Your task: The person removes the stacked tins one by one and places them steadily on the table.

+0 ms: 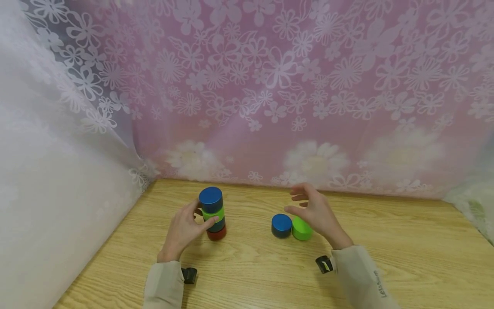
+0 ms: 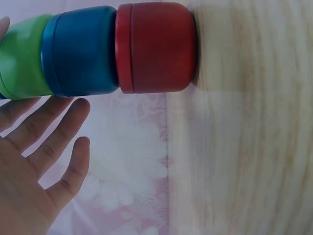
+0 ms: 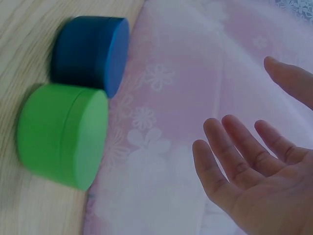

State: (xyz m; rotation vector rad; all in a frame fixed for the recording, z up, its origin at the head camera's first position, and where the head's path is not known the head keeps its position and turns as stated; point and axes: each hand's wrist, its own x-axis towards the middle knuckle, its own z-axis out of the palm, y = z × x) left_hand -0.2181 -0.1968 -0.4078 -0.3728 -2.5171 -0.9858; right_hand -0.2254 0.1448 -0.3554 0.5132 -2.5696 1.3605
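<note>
Small round lidded tins stand in a stack on the table: a red tin (image 1: pixel 217 234) at the bottom, a blue tin (image 2: pixel 83 51) on it, then a green tin (image 1: pixel 213 213), with another blue tin (image 1: pixel 211 200) on top. My left hand (image 1: pixel 184 229) holds the stack at the green tin, thumb in front and fingers behind. To the right, a loose blue tin (image 1: pixel 281 225) and a loose green tin (image 1: pixel 301 229) stand side by side. Above these two hovers my right hand (image 1: pixel 315 214), fingers spread and loosely bent, holding nothing.
The wooden table (image 1: pixel 247 266) ends at a pink floral curtain (image 1: pixel 247 128) behind the tins. A pale sheet (image 1: pixel 58 180) hangs along the left side. Each wrist carries a black camera strap piece (image 1: pixel 189 275).
</note>
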